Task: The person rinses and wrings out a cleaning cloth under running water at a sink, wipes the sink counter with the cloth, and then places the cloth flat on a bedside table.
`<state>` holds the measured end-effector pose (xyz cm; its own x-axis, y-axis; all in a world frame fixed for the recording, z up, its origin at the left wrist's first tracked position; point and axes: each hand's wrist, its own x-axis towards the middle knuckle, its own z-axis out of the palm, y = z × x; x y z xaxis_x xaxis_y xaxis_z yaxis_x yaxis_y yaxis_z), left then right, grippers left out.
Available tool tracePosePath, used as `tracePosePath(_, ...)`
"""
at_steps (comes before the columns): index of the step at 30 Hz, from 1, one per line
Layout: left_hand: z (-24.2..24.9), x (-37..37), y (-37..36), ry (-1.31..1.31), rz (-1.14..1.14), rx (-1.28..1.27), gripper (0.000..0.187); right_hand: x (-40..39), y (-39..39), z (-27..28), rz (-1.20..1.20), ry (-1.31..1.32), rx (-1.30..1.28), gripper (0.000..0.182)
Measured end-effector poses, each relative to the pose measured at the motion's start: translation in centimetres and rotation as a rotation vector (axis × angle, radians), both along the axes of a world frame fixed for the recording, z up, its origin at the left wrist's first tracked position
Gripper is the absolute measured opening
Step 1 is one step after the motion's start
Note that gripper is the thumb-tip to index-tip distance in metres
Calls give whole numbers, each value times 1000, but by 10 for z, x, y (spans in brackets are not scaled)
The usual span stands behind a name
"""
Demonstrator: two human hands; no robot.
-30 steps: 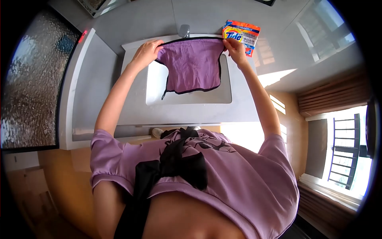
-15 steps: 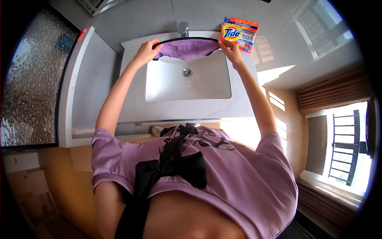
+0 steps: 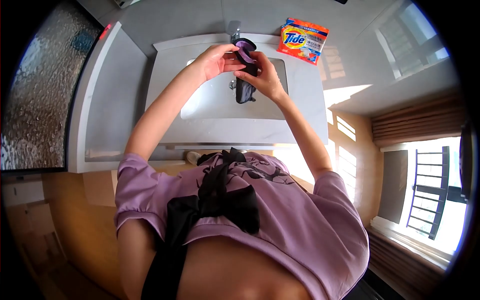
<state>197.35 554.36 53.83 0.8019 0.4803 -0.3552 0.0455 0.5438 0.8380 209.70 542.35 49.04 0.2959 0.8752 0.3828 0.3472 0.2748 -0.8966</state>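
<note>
A wet-looking black cloth item with a purple inner side (image 3: 245, 91) is bunched into a narrow bundle and hangs over the white sink basin (image 3: 202, 104). At its upper left edge, my left hand (image 3: 215, 61) grips it, fingers bent toward the cloth. From the other side, my right hand (image 3: 266, 78) holds it, with the thumb across the front and the fingers around the upper part. What kind of garment it is cannot be made out. Below and behind the cloth, the drain (image 3: 232, 85) is partly covered.
Behind the basin stands a chrome tap (image 3: 235, 33), close to the cloth's top. An orange Tide detergent bag (image 3: 303, 42) lies at the counter's back right corner. The pale countertop (image 3: 230, 131) runs along the front. To the left is a textured glass panel (image 3: 37, 100).
My hands have come together from far apart. The cloth, stretched wide with its purple side showing before, is now gathered into a narrow, mostly black bundle hanging lower over the basin.
</note>
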Motion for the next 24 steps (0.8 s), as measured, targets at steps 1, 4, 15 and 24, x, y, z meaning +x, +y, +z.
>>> tracePosePath(1,2,-3,3,-24,-39,-3,21,5,1,-2,-2,27,13,32)
tracePosePath(4,25,-17,5,95,-87,273,30,29,11,-3,59,84,19,27)
tracePosePath(15,6,-7,7,280,-504,901,53,57,1,30,371,119,-216,28)
tracePosePath(24,8,4,17,287,-348,967,25,62,-3,15,224,240,-247,22)
